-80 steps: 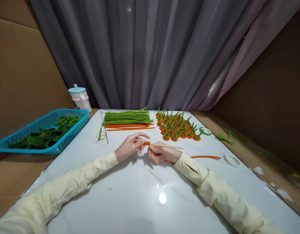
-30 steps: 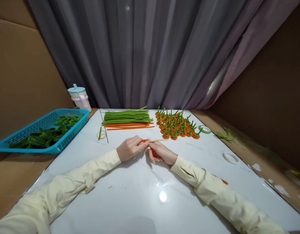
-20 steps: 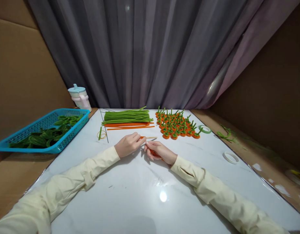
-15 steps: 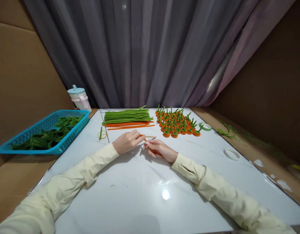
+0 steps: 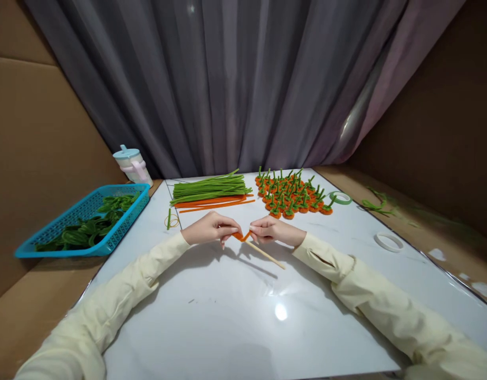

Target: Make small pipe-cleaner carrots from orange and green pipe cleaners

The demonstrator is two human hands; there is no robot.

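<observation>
Beyond the left hand (image 5: 207,228), a bundle of green strips (image 5: 211,188) and a few loose orange strips (image 5: 215,202) were laid on the white surface (image 5: 196,338), with small orange figures with green stalks (image 5: 293,194) grouped to their right. A green tape roll (image 5: 345,202) and a white tape roll (image 5: 390,249) were seen farther right; a blue basket (image 5: 126,221) of leaves (image 5: 85,233) and a lidded cup (image 5: 133,164) at left. Between the hands, a bent orange strip (image 5: 245,236) was held above the surface. Its free part was pinched by the fingers of the right hand (image 5: 275,231); the other part, apparently wound on a wooden stick (image 5: 267,256), was pinched by the left fingers, which blocked the view there. Half a second earlier, the stick had been held nearly level, beyond the right fingertips; now it was slanted down to the near side.
</observation>
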